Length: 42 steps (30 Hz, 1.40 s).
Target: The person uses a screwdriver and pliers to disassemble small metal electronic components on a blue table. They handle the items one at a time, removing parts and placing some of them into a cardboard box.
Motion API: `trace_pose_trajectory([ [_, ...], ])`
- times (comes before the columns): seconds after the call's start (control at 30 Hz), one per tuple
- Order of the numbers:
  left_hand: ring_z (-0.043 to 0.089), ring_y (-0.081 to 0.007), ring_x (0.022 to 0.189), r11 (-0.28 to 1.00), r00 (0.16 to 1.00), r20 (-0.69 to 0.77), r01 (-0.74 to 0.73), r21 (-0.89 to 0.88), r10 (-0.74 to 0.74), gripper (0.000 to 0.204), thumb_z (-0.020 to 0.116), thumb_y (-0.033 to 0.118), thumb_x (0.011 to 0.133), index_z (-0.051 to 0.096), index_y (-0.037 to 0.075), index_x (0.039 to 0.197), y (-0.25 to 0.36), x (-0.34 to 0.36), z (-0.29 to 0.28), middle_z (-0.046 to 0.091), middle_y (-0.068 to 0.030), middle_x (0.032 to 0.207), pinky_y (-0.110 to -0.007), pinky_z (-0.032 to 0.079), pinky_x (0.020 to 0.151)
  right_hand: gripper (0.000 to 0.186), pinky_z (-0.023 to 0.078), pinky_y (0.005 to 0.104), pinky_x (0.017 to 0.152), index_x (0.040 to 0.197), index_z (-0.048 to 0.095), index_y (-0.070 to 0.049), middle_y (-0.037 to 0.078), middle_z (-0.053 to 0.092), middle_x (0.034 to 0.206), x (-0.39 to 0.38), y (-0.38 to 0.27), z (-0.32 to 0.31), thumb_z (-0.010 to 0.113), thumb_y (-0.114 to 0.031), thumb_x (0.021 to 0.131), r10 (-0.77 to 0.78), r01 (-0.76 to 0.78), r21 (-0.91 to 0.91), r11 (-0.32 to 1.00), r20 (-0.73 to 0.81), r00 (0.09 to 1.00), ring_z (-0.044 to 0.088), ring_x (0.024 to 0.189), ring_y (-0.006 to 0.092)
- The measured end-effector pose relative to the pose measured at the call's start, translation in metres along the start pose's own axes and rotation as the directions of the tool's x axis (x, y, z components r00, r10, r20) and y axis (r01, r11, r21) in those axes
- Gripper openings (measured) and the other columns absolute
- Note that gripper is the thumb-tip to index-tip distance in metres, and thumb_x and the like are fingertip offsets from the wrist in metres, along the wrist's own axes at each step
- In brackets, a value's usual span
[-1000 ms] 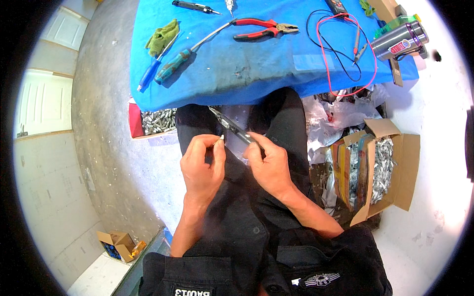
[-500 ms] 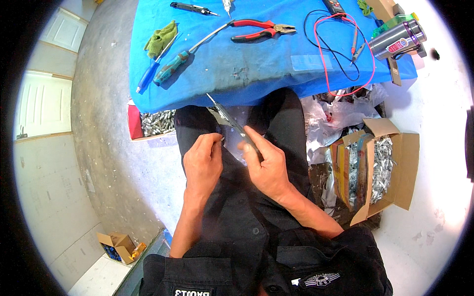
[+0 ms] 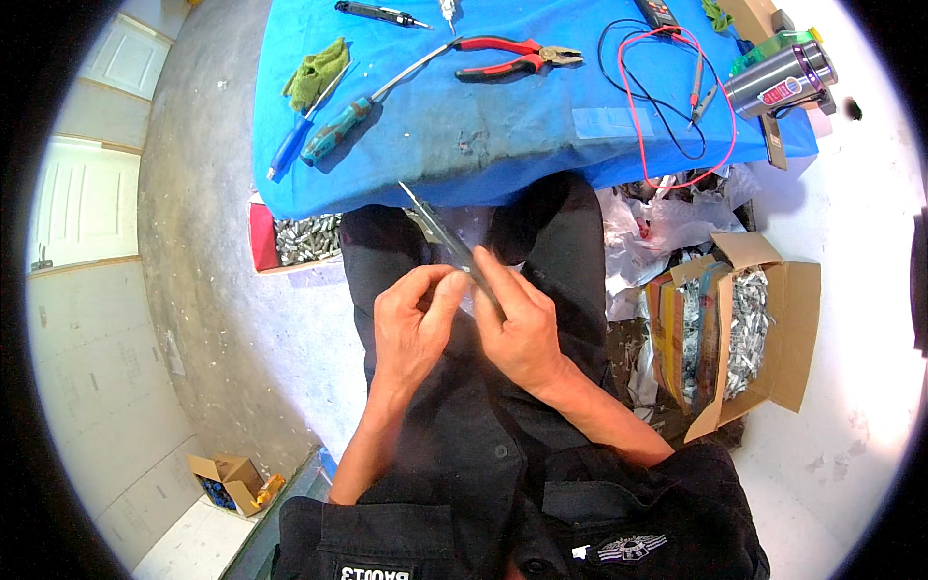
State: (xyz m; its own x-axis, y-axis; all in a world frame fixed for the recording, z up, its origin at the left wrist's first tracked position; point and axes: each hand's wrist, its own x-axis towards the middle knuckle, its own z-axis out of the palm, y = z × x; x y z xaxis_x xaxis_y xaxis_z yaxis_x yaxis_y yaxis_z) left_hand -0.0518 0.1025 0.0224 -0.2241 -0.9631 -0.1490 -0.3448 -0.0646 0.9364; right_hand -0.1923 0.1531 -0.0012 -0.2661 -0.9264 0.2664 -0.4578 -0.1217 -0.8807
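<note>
At the middle of the frame, just left of centre, the left hand (image 3: 414, 319) has its fingers drawn narrow against the thumb; I cannot tell whether they pinch anything. Beside it, a slender dark tool (image 3: 447, 238) slants above the lap, its pointed tip toward the upper left. It looks light and stiff, the thin tip probably its fragile part, so the thick rear is the place to grip. The right hand (image 3: 522, 329) holds it there, fingers narrow around it.

Of the containers, a small cardboard box (image 3: 247, 471) at lower left has blue things inside. Farther right, left of the knees, a red-ended box (image 3: 264, 237) holds short silvery pieces (mostly cylinders, it seems). At right, a carton (image 3: 795, 338) is full of thin silvery bits. Above, at upper right, a grey flask (image 3: 788, 79) hides its contents.
</note>
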Motion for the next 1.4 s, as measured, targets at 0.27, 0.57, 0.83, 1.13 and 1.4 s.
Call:
trace_pose_trajectory([
  [0.27, 0.054, -0.005, 0.064, 0.885, 0.966, 0.147, 0.254, -0.39, -0.212, 0.018, 0.07, 0.019, 0.099, 0.07, 0.002, 0.094, -0.008, 0.004, 0.0, 0.062, 0.0022, 0.076, -0.022, 0.044, 0.056, 0.047, 0.058, 0.0407, 0.077, 0.132, 0.063, 0.003, 0.02, 0.071, 0.112, -0.002, 0.006, 0.003, 0.072, 0.001, 0.086, -0.178, 0.179, -0.112, 0.978, 0.015, 0.984, 0.071, 0.09, 0.0349],
  [0.57, 0.055, -0.0053, 0.064, 0.883, 0.965, 0.173, 0.253, -0.396, -0.199, 0.022, 0.066, 0.022, 0.102, 0.069, 0.001, 0.096, -0.009, 0.003, 0.0, 0.062, 0.0019, 0.075, -0.021, 0.043, 0.058, 0.047, 0.058, 0.0403, 0.077, 0.133, 0.063, 0.003, 0.02, 0.071, 0.11, 0.001, 0.007, 0.001, 0.071, 0.003, 0.086, -0.183, 0.183, -0.099, 0.978, 0.002, 0.983, 0.071, 0.09, 0.0345],
  [0.83, 0.057, -0.008, 0.066, 0.877, 0.961, 0.17, 0.269, -0.398, -0.218, 0.017, 0.066, 0.017, 0.101, 0.069, 0.001, 0.097, -0.011, 0.001, -0.001, 0.066, -0.0016, 0.079, -0.024, 0.047, 0.059, 0.047, 0.058, 0.039, 0.074, 0.133, 0.064, 0.001, 0.018, 0.072, 0.111, 0.0, 0.011, 0.003, 0.07, 0.003, 0.086, -0.221, 0.219, -0.155, 0.963, 0.005, 0.975, 0.072, 0.088, 0.0316],
  [1.13, 0.055, -0.0073, 0.062, 0.862, 0.954, 0.17, 0.296, -0.411, -0.247, 0.01, 0.067, 0.01, 0.096, 0.067, 0.002, 0.091, -0.014, 0.003, -0.004, 0.062, 0.0005, 0.075, -0.023, 0.044, 0.057, 0.048, 0.059, 0.0375, 0.072, 0.133, 0.064, 0.001, 0.017, 0.072, 0.114, -0.003, 0.014, 0.005, 0.071, 0.002, 0.086, -0.275, 0.274, -0.202, 0.94, 0.021, 0.961, 0.072, 0.087, 0.0305],
  [1.4, 0.056, -0.0079, 0.063, 0.852, 0.954, 0.169, 0.296, -0.432, -0.246, 0.009, 0.067, 0.01, 0.096, 0.069, 0.001, 0.094, -0.011, 0.002, -0.002, 0.064, -0.0014, 0.077, -0.024, 0.046, 0.057, 0.048, 0.059, 0.0377, 0.075, 0.133, 0.065, -0.001, 0.017, 0.072, 0.113, -0.002, 0.016, 0.005, 0.071, 0.002, 0.086, -0.253, 0.248, -0.166, 0.954, -0.009, 0.967, 0.073, 0.089, 0.0301],
])
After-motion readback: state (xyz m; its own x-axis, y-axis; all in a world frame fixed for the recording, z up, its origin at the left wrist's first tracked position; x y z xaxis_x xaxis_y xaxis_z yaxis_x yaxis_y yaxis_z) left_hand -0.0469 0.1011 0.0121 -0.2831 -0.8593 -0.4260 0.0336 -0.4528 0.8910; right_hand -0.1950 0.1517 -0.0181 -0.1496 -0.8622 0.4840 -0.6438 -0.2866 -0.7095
